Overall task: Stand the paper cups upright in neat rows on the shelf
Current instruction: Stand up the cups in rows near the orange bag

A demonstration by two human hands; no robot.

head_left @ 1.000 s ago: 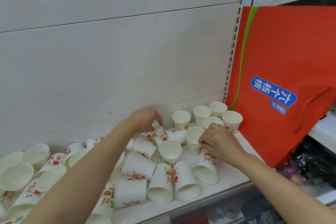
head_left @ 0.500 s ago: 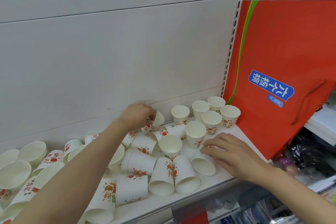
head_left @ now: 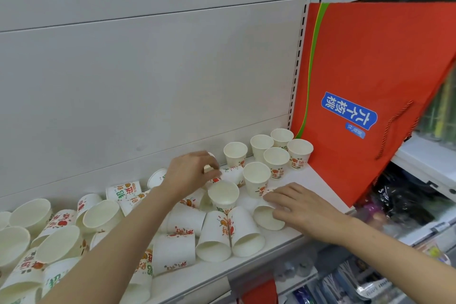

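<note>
Thin white paper is what both hands are on. The left hand [head_left: 191, 171] curls its fingers round a small cup [head_left: 209, 163] near the back wall, most of it hidden behind the knuckles. The right hand [head_left: 299, 207] lies with fingers spread and nearly straight over a toppled cup [head_left: 267, 217] whose mouth faces the shelf edge [head_left: 291, 237]. Around them, upright cups [head_left: 276, 158] form short rows beside the red paper bag [head_left: 370, 81], while tipped cups [head_left: 214, 237] lie jumbled leftward. These cups look very light, easily crushed and prone to rolling; a gentle hold across the side wall near the stiffer rolled rim should serve best.
</note>
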